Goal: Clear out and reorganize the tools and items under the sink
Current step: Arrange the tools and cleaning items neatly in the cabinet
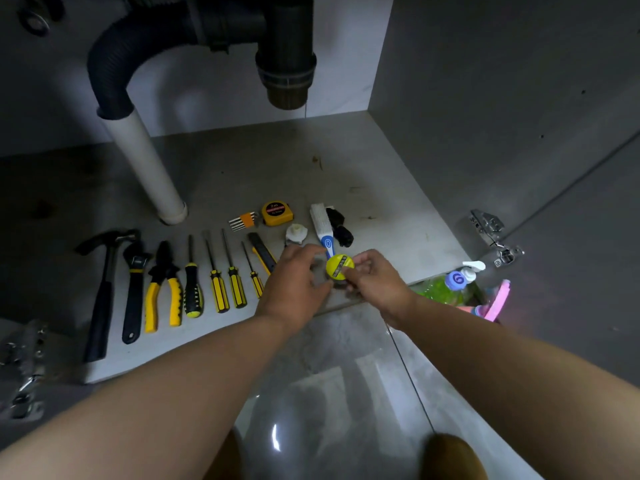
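Note:
A small round yellow item (339, 267) with a dark label sits between my two hands near the cabinet floor's front edge. My right hand (375, 280) pinches its right side. My left hand (298, 277) is curled just left of it, fingertips close to it; whether they touch is unclear. Laid out in a row on the floor are a hammer (104, 289), a wrench (134, 289), yellow pliers (164, 289), several yellow-and-black screwdrivers (216, 275) and a utility knife (263, 254). Behind them lie hex keys (242, 220), a yellow tape measure (276, 213), a white plastic part (296, 233), a white-and-blue brush (322, 226) and a black part (339, 226).
A white drain pipe (145, 168) stands at the back left under a black corrugated hose (114, 64) and trap (285, 64). Bottles and a pink item (460, 285) stand on the tiled floor at the right. Door hinges (491, 233) stick out on the right wall.

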Action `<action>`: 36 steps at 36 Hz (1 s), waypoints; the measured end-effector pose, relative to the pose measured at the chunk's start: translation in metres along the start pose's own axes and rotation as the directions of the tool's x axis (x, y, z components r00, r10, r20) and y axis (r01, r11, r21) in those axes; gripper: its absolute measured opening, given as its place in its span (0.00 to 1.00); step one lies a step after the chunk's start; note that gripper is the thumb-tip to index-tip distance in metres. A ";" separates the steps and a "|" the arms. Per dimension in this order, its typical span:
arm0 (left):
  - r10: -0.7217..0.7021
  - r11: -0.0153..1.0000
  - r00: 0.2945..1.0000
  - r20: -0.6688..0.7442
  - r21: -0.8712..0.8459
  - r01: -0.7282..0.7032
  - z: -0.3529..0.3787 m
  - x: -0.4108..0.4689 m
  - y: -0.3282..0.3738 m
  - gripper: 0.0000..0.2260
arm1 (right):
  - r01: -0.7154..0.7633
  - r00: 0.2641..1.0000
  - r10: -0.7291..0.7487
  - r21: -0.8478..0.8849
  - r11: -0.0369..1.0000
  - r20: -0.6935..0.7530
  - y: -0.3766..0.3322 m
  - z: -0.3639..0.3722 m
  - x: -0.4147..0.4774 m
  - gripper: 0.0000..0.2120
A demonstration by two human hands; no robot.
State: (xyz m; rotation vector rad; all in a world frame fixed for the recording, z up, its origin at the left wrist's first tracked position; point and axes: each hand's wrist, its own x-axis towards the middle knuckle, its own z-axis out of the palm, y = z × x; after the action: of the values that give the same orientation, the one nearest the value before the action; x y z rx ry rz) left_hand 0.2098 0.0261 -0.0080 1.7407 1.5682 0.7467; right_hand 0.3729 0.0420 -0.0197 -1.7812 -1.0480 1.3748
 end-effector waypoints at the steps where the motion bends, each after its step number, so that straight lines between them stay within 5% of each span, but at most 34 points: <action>1: -0.004 1.000 1.000 -0.010 0.009 0.004 0.000 0.000 -0.002 0.19 | -0.002 0.997 -0.001 -0.030 1.000 -0.079 0.002 -0.003 0.005 0.10; 5: 0.001 0.998 1.000 0.016 0.069 -0.002 0.003 0.000 -0.012 0.14 | -0.038 0.976 0.000 -0.169 0.985 -0.216 0.013 -0.009 0.024 0.06; 12: 0.053 0.977 0.992 0.116 0.197 -0.076 0.009 0.000 -0.009 0.14 | -0.118 0.976 0.117 0.004 0.993 -0.181 0.023 -0.011 0.031 0.14; 18: 0.164 0.924 0.966 0.202 0.311 -0.222 0.016 0.000 0.012 0.11 | -0.050 0.999 0.052 -0.102 0.994 0.012 0.015 -0.051 -0.003 0.13; 23: 0.193 0.848 0.874 0.445 0.372 -0.377 0.028 -0.003 0.055 0.12 | -0.139 0.941 0.212 -0.270 0.953 0.264 0.024 -0.114 -0.054 0.10; 30: 0.185 0.807 0.715 0.674 0.311 -0.502 0.064 -0.036 0.111 0.13 | -0.272 0.940 0.327 -0.361 0.892 0.100 0.091 -0.195 -0.140 0.09; 36: 0.082 0.874 0.702 0.707 0.287 -0.391 0.108 -0.068 0.129 0.10 | -0.246 0.968 0.147 -0.662 0.708 -0.202 0.150 -0.222 -0.179 0.06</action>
State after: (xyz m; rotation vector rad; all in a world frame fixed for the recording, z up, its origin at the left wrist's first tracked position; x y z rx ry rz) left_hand 0.3655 -0.0594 0.0295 2.2224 1.0189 -0.1799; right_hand 0.5949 -0.1911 -0.0142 -2.5503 -1.4457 1.0086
